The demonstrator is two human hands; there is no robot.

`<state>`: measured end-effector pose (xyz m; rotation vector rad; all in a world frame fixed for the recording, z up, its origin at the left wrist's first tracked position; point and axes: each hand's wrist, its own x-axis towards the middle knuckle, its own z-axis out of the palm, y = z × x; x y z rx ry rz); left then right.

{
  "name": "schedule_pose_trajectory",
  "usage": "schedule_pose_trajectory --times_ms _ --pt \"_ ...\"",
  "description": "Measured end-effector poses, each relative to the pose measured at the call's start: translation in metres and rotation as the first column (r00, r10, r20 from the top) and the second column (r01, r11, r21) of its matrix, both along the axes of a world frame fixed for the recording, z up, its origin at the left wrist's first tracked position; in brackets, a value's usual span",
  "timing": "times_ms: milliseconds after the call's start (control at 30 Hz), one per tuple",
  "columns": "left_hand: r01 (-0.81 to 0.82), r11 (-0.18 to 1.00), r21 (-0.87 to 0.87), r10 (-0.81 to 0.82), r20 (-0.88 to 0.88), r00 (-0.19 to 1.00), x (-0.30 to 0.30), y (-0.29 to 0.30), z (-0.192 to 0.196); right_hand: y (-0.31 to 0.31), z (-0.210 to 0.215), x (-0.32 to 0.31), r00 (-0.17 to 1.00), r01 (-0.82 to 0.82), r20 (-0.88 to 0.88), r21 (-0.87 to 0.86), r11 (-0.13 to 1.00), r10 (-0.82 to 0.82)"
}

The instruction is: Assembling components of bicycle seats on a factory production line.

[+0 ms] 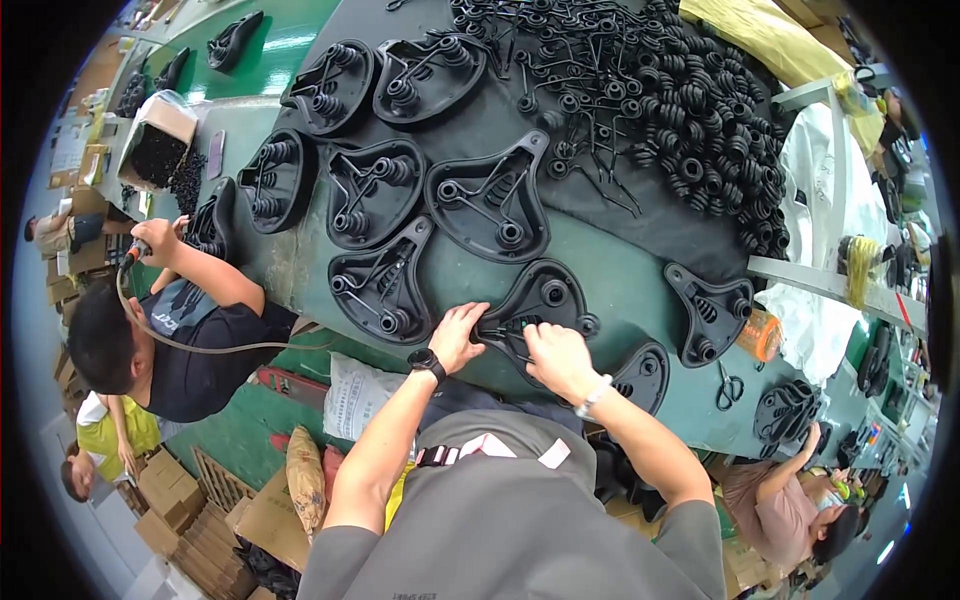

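Black tapered saddle (541, 299), underside up

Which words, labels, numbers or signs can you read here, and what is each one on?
I won't copy wording, but print shows here:
White sack: rows of small characters.
Co-worker's black shirt: pale lettering.
Wearer's gray shirt: dark print, cut off by the lower edge.
Orange container: marks too small to read.
Black shell at the right hand: none readable.
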<state>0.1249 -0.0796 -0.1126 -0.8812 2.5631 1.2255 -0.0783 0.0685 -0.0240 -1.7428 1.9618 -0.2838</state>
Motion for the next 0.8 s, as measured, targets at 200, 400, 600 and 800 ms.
schedule_pose_trajectory --times_ms 200,400,600,800 --pt "-0.028 0.998 0.049 0.029 -0.004 1.000 0.001 -0.001 0.002 -0.032 -0.039 0.026 0.984 -0.141 -0.112 -0.043 0.989 0.136" --pt "-0.024 0.999 0.048 0.024 0.004 1.000 0.002 0.000 0.002 -0.034 -0.033 0.025 0.980 -0.181 -0.099 -0.055 0.982 0.175" --pt "-0.026 0.999 0.037 0.025 0.011 1.000 0.001 0.000 0.004 -0.029 -0.033 0.023 0.996 -0.093 0.003 -0.056 0.994 0.093" --pt "-0.020 0.999 0.027 0.021 -0.007 1.000 -0.002 0.001 0.001 -0.041 -0.045 0.033 0.988 -0.148 -0.057 -0.116 0.982 0.142"
